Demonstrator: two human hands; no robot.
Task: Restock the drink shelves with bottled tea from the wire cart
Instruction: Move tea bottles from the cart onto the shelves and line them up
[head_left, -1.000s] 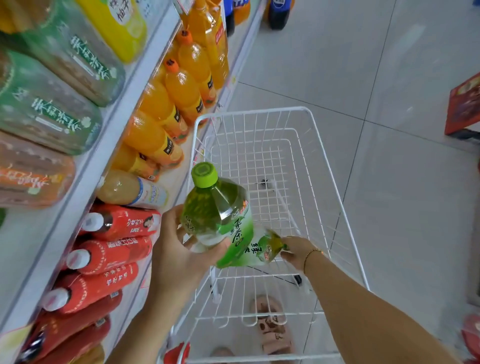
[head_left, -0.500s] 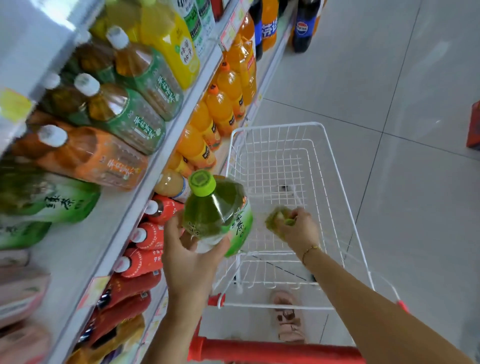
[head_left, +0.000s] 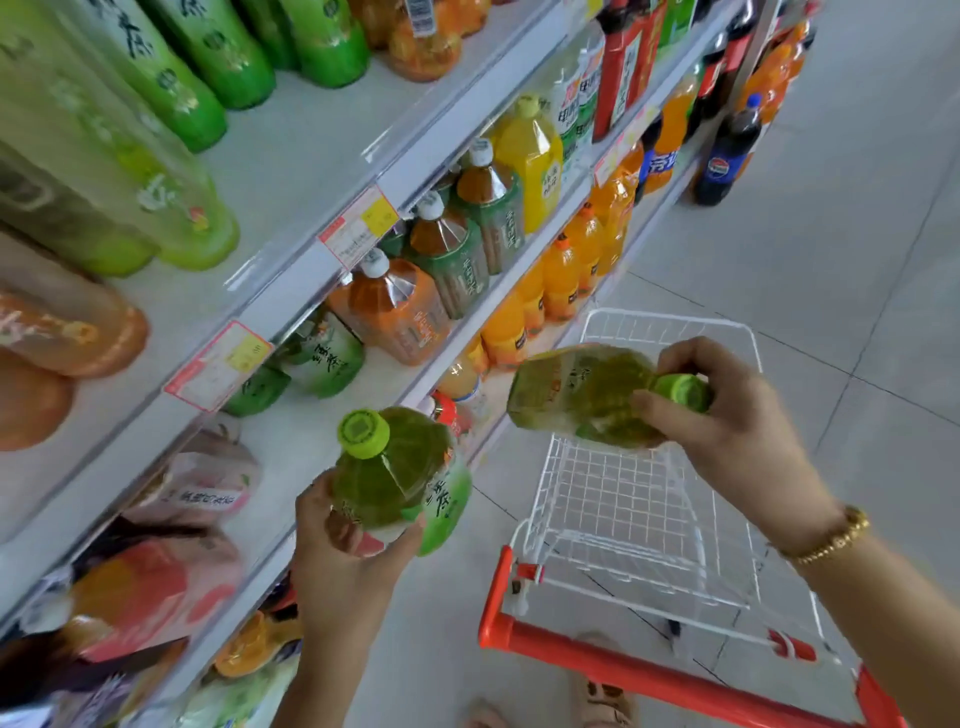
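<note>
Since the shelf (head_left: 304, 444) is on the left, the left hand (head_left: 343, 556) is nearer, gripping a bottle (head_left: 395, 473) upright; the right hand (head_left: 727, 421) grips a second bottle (head_left: 576, 395) sideways above the cart (head_left: 670, 318).

tea bottles (head_left: 400, 470): glossy clear plastic | cart (head_left: 623, 499): white wire

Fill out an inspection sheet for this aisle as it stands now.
Surface: white shelf, bare patch beside shelved green tea.
Job's things: wire cart; upright tea bottle; sideways tea bottle.
Clutter: orange drink bottles; cola bottle farther along.
Grippers: left hand holds the upright tea bottle; right hand grips the sideways tea bottle near its cap.
Cables: nothing seen.
Surroundings: grey tiled floor.
</note>
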